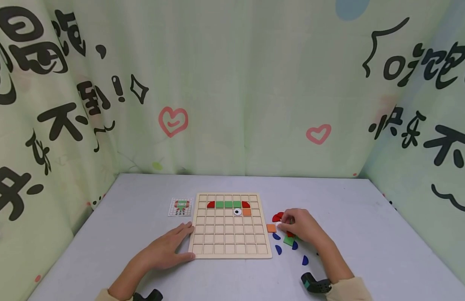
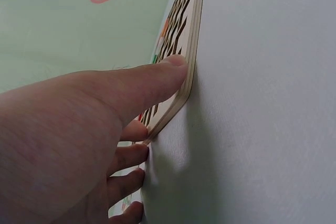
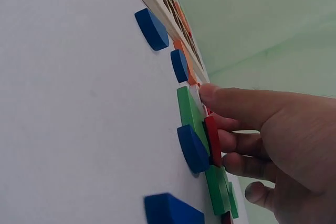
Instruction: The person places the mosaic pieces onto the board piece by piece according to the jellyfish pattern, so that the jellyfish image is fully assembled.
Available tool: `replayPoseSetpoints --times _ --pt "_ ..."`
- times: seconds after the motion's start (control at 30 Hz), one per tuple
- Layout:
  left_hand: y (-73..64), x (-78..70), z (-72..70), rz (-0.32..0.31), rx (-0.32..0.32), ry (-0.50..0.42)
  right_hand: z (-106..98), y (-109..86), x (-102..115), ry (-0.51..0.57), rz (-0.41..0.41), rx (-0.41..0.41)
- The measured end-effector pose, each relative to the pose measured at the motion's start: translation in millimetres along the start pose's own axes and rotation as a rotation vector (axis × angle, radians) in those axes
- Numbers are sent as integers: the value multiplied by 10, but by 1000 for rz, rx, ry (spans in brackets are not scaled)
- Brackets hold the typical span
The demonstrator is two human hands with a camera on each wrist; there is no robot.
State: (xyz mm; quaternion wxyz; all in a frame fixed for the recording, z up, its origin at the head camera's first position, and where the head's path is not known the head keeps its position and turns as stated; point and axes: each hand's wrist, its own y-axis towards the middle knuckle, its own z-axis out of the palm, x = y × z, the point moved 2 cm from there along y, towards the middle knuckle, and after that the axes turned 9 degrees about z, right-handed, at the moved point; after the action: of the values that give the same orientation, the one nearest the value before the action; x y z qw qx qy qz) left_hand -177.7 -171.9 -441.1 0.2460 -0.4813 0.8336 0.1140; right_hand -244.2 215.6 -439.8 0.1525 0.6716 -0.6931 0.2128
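A wooden grid board [image 1: 228,240] lies on the table. Its upper part bears two red quarter-rounds, three green squares [image 1: 228,204], a white disc with a black dot [image 1: 237,212] and an orange square [image 1: 247,212]. My left hand [image 1: 168,246] rests at the board's left edge, thumb on the near corner, fingers stretched along the side. To the right of the board, my right hand [image 1: 301,225] is low over loose pieces; thumb and fingertips pinch a white piece [image 3: 195,95], mostly hidden. Red [image 3: 213,140] and green pieces [image 3: 190,109] lie beneath that hand.
A small picture card [image 1: 181,207] with a figure on a grid lies left of the board. Near the board's right edge are a loose orange square [image 1: 271,228], red pieces [image 1: 276,218] and several blue pieces [image 1: 278,249]. A printed curtain [image 1: 240,104] stands behind the table.
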Motion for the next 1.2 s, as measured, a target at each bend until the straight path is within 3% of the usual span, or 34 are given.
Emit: replayPoseSetpoints --times 0.17,0.47,0.73,1.2 --pt "-2 5 10 3 4 -3 -2 -18 -2 -17 -13 5" --pt "-7 -10 8 -12 7 -1 -42 -36 6 10 -118 93" --pt "-8 -9 8 -18 2 6 -33 -34 32 -4 -77 71" --pt "-6 -7 3 -16 -2 0 -3 -22 31 7 -133 91"
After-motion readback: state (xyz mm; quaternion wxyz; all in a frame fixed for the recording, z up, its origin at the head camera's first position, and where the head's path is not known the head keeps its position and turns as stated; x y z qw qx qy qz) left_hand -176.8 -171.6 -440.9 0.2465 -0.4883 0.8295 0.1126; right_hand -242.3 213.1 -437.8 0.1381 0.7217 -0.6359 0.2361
